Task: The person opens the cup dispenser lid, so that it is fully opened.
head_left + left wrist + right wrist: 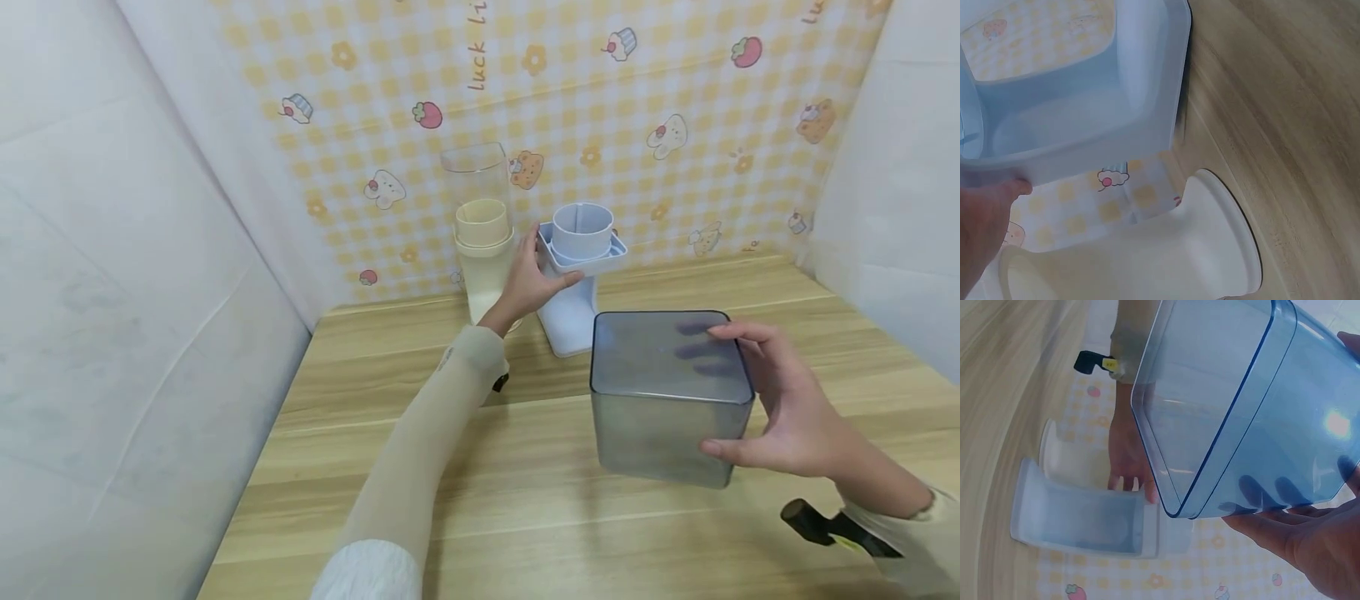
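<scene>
My left hand (529, 279) grips the near left corner of the top tray on a pale blue stand (567, 317), thumb along its front edge. A round collar (582, 232) rises from that tray, and the stand's foot rests on the table. In the left wrist view a thumb (997, 203) presses the tray's edge. My right hand (798, 400) holds a see-through blue-grey square container (667, 433) by its right side, above the table, with a flat face up. Fingers show through its wall in the right wrist view.
Just left of the blue stand, a cream stand (483, 279) of like shape carries a clear tall container (477, 179). Both stand at the back of the wood-grain table (360, 433), before a checked cloth (592, 108). White sheeting (112, 292) hangs at the sides.
</scene>
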The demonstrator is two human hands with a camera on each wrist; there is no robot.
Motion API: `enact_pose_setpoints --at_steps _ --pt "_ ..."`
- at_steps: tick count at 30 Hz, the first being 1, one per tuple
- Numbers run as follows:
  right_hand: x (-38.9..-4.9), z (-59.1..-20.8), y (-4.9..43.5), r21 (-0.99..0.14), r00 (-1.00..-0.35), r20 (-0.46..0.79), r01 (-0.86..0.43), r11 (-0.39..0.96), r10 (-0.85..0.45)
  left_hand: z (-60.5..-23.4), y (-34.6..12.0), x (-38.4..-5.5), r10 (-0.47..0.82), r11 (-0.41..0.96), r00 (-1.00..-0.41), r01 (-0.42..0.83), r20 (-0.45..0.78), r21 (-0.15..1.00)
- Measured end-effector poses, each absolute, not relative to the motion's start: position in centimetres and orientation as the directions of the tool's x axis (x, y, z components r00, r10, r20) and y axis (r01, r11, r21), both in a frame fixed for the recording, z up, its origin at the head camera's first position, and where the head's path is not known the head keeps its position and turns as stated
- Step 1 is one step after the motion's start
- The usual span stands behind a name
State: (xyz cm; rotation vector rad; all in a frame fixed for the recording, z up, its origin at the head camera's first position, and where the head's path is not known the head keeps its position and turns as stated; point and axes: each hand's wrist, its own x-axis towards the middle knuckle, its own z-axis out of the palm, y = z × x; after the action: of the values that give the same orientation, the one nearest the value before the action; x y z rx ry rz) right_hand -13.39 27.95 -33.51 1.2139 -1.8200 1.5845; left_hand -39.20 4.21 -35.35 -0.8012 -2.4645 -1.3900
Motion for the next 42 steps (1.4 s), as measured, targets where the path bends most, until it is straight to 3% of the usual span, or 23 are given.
enact_pose_setpoints --at_steps 12,17,21,31,38,42 --pt "-13.9 -33.5 27.6 -0.542 -0.513 0.793 -0.841 0.006 -0.328 -35.6 4.4 -41.2 0.386 0.42 -0.841 0.526 0.379 0.74" --pt "-14.3 -33.5 27.1 -0.57 -0.554 0.783 -0.821 0.03 -0.281 -35.1 4.5 -41.6 0.407 0.46 -0.838 0.532 0.364 0.711" --pt "-14.5 -33.8 26.9 -0.576 -0.58 0.78 -0.812 0.091 -0.235 -34.6 4.5 -41.7 0.412 0.478 -0.836 0.537 0.363 0.695" --pt "-15.8 -34.7 27.0 -0.502 -0.571 0.803 -0.802 0.323 -0.169 -34.3 5.2 -42.0 0.33 0.566 -0.899 0.432 0.287 0.702" --pt "-16.6 -35.5 27.4 -0.399 -0.541 0.814 -0.785 0.473 -0.212 -34.1 5.4 -42.0 0.323 0.595 -0.909 0.411 0.262 0.691" --pt "-16.9 -35.5 27.6 -0.418 -0.582 0.782 -0.757 0.502 -0.225 -33.9 5.2 -42.1 0.318 0.618 -0.917 0.395 0.243 0.68"
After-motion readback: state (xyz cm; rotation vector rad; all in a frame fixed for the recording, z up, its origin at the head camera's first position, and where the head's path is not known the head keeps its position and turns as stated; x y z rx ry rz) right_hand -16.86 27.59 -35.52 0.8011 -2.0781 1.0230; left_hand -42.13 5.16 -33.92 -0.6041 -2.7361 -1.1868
